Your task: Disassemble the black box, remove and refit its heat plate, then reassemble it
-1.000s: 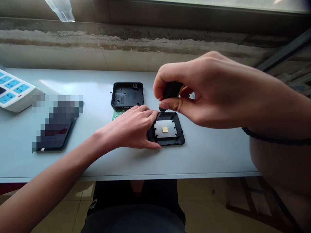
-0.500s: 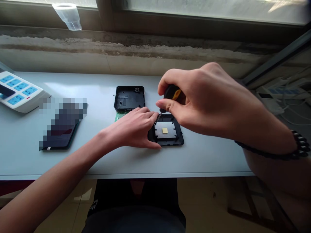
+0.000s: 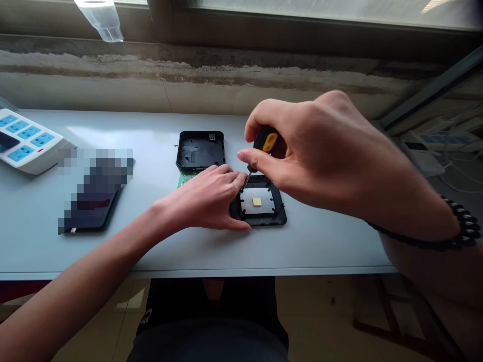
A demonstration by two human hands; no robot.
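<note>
My right hand (image 3: 313, 151) is closed round the black and yellow handle of a small screwdriver (image 3: 265, 143), whose thin shaft points down to the near-left inner corner of a black square case half (image 3: 279, 213). That case half holds a grey metal plate with a small yellow pad (image 3: 256, 201) in its middle. My left hand (image 3: 206, 198) rests on the table against the case's left edge, fingers curled on its rim and holding it still. A green circuit board (image 3: 184, 179) peeks out from under my left hand.
A second black case half (image 3: 200, 150) lies open just behind. A dark phone (image 3: 90, 206) lies to the left, and a white power strip with blue sockets (image 3: 22, 141) sits at the far left. The white table (image 3: 328, 241) ends near me; a wall and window sill stand behind.
My right hand has turned on the screwdriver handle, so the yellow mark now faces up. The left hand and the case have stayed in place.
</note>
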